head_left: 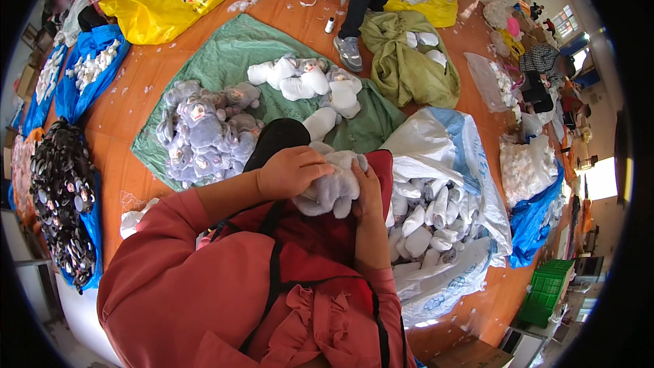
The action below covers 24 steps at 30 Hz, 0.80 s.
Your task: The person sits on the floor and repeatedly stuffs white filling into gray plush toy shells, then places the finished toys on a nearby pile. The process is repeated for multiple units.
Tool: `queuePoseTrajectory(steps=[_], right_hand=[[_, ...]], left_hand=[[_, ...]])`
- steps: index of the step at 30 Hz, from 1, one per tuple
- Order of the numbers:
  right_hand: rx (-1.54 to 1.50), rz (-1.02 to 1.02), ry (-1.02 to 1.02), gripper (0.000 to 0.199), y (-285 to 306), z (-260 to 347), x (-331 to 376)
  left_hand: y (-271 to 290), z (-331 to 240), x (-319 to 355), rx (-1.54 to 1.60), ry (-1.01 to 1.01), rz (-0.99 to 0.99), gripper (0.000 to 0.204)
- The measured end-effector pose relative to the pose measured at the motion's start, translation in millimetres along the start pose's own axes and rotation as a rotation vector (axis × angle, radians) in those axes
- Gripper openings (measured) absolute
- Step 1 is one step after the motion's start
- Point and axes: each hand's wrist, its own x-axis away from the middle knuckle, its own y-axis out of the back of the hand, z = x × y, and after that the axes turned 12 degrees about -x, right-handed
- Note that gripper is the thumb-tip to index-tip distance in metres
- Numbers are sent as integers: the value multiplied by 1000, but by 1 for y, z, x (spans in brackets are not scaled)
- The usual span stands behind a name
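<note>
Over my lap I hold a pale grey plush toy (325, 196), soft and lumpy in outline. My left hand (293, 170) lies on its upper left side with the fingers curled over the fur. Gripping its right edge is my right hand (368, 189), thumb and fingers closed round the plush. Which part of the toy faces me I cannot tell. Beyond my knee a pile of grey plush toys (204, 126) rests on a green cloth (225, 44). White and grey stuffed pieces (303, 82) lie farther back on it.
To my right stands an open white sack (470, 140) filled with white and grey stuffed pieces. A heap of dark plush pieces (63, 197) lies on blue sheeting at left. Ahead are a yellow bag (174, 0), an olive sack (402, 68) and another person's shoe (349, 53).
</note>
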Motion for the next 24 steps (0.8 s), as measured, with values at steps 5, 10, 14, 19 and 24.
queuePoseTrajectory(steps=[5, 10, 14, 19, 24], right_hand=[[-171, -74, 203, 31, -2, -6, 7], [135, 176, 332, 43, -11, -20, 27], [308, 44, 327, 65, -22, -29, 32], [118, 89, 273, 61, -16, -22, 35], [55, 123, 252, 60, -13, -12, 37]], left_hand=[[13, -15, -20, 58, 624, 30, 27], [-8, -15, -13, -6, 696, 51, 30], [-22, -17, -11, 43, 706, 93, 21], [-21, -9, -16, 265, 882, 336, 17], [-31, -11, -13, 839, 1177, 134, 15]])
